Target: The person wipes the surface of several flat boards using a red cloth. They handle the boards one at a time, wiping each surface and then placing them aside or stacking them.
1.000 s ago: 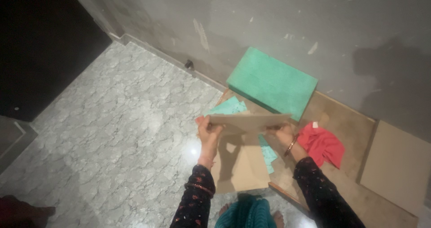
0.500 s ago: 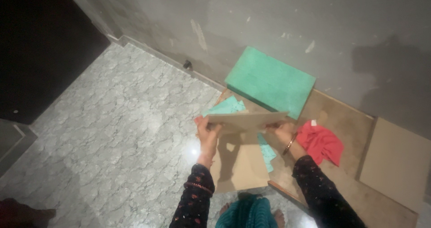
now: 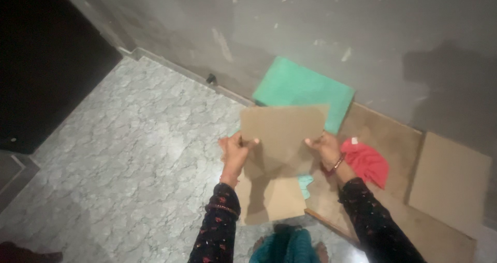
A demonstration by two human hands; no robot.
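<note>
A: Where is the brown board (image 3: 282,131)?

B: Raised before the green slab (image 3: 303,91), left hand (image 3: 234,150) and right hand (image 3: 326,148) pinching its lower corners.

A: Risk?

B: Such shallow edge grips may let it slip.

- The cardboard sheet (image 3: 282,133) covers the lower corner of the green foam block (image 3: 303,91) and most of a green paper (image 3: 305,183).
- The fingers (image 3: 317,140) behind the sheet are hidden.
- The dark doorway (image 3: 41,61) shows nothing, perhaps unlit.
- The wooden board (image 3: 393,190) runs off the bottom edge.
</note>
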